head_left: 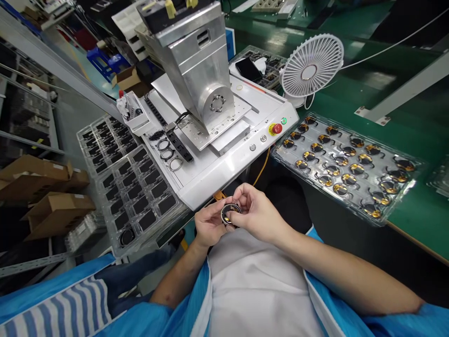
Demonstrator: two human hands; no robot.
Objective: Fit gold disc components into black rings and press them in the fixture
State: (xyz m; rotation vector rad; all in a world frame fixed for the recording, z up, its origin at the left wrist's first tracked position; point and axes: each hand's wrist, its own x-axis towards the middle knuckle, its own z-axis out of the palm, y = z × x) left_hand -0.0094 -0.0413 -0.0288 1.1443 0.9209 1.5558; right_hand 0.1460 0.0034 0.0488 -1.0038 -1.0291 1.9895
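Close to my body, my left hand (210, 223) grips a small round part (230, 214) by its left edge. The part has a dark rim and a gold-coloured inside. From the right, my right hand (257, 213) pinches it, the thumb lying over its face and the index finger curled above. To the right, a clear tray (315, 173) holds several round parts with gold film and dark tails. On the left, another clear tray (140, 192) carries several dark square pieces and one round ring (126, 237) in its near corner.
A metal fixture (199, 70) stands on a white machine base (224, 171) with a red button (277, 128). Three rings (166, 153) lie on the base's left side. A white fan (310, 68) and a phone (249, 69) are at the back. Cardboard boxes (58, 210) are far left.
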